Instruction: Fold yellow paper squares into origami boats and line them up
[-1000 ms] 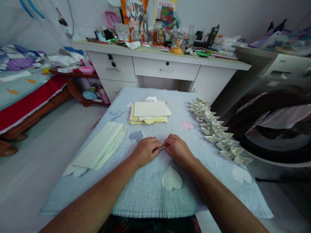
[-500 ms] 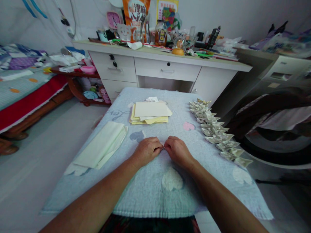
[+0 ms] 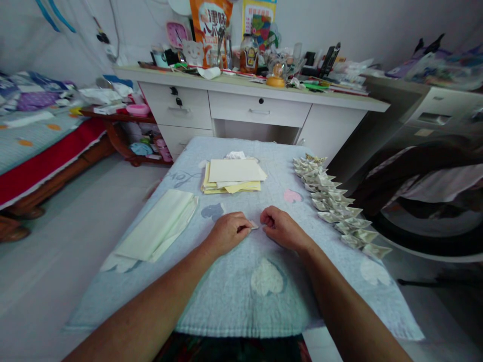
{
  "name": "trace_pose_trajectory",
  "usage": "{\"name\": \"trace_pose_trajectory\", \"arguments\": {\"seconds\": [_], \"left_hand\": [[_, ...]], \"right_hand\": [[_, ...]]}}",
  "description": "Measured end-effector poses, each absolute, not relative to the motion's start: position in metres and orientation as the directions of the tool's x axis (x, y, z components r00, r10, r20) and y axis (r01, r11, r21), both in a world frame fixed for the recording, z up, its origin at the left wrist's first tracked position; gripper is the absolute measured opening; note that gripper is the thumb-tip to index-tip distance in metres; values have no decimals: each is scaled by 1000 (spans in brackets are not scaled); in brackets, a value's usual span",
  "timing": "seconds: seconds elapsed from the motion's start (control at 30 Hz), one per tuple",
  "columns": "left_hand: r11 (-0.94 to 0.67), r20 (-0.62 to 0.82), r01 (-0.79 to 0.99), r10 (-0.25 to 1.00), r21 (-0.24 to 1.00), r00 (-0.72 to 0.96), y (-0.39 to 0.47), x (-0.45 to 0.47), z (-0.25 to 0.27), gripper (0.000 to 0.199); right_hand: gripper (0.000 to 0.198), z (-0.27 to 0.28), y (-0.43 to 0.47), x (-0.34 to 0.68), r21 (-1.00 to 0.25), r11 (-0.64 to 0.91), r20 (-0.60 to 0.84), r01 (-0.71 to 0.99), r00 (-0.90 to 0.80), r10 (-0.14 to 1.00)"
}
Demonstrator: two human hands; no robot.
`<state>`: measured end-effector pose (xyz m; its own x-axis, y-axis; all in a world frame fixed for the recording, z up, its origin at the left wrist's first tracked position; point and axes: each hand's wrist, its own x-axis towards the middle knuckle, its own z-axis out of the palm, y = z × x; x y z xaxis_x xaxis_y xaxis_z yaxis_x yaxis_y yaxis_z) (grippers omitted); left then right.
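Note:
My left hand pinches a small folded piece of paper, whose pale tip sticks out past the fingertips. Most of that paper is hidden by the fingers. Just right of it, my right hand is apart from the paper, fingers curled in, with nothing visible in them. Both hands are low over the blue cloth on the table. Beyond them lies a stack of cream and yellow paper sheets. Along the right side stand several folded paper boats in rows.
On the cloth's left side lies a folded pale green paper or cloth. A white desk crowded with jars and bags stands behind the table. A washing machine is at the right, a bed at the left.
My right hand has let go of the folded paper and drawn slightly right and away. My left hand keeps its pinch in nearly the same place.

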<state>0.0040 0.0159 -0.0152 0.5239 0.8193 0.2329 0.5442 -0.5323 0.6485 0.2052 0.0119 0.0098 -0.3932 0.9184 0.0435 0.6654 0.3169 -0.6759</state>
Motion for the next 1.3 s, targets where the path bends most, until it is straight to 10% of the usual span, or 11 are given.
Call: {"name": "trace_pose_trajectory", "arguments": {"seconds": [0.77,1.3], "left_hand": [[-508,211,587,840,630,500,15,7,-12,15],[-491,201,586,848,645,490,15,5,-12,9]], "right_hand": [[13,0,13,189,-339,524,86,781,-529,844],[7,-4,18,190,-522,484,133,702,-494,859]]}}
